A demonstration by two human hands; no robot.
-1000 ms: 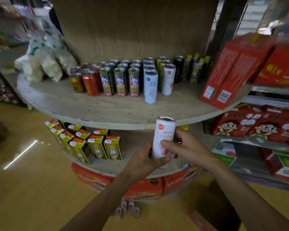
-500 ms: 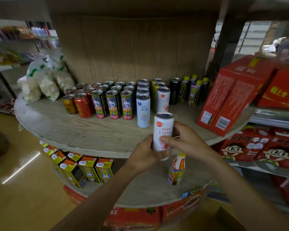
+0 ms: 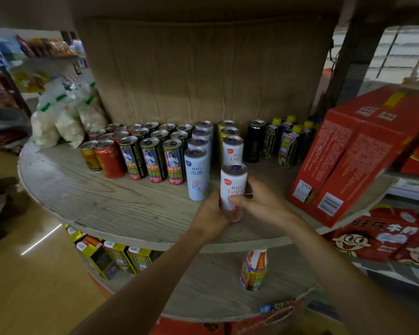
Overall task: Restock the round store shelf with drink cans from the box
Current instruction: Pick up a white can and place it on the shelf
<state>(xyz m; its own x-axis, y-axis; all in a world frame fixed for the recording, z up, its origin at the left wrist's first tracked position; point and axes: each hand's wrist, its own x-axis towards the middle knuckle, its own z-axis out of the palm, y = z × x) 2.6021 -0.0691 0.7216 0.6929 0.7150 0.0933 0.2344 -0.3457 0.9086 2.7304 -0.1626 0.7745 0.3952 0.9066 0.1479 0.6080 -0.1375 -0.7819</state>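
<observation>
A tall white can with red lettering (image 3: 232,183) stands upright over the round wooden shelf (image 3: 102,201), in front of a matching white can (image 3: 232,151). My left hand (image 3: 211,217) grips its lower part from the left. My right hand (image 3: 261,204) grips it from the right, thumb across the front. A pale blue can (image 3: 196,176) stands just to its left, heading a row of the same cans. Whether the held can's base touches the shelf is hidden by my fingers. The box is out of view.
Rows of black-and-yellow cans (image 3: 153,158) and red cans (image 3: 109,159) fill the shelf's left. A black can (image 3: 255,141) and yellow-capped cartons (image 3: 288,146) stand right, beside leaning red boxes (image 3: 348,160). White bags (image 3: 65,117) lie at far left. A bottle (image 3: 253,269) stands on the lower tier.
Both hands have carried the white can up from below the shelf edge and forward over the shelf, to just in front of the other white can. The camera has risen and come closer.
</observation>
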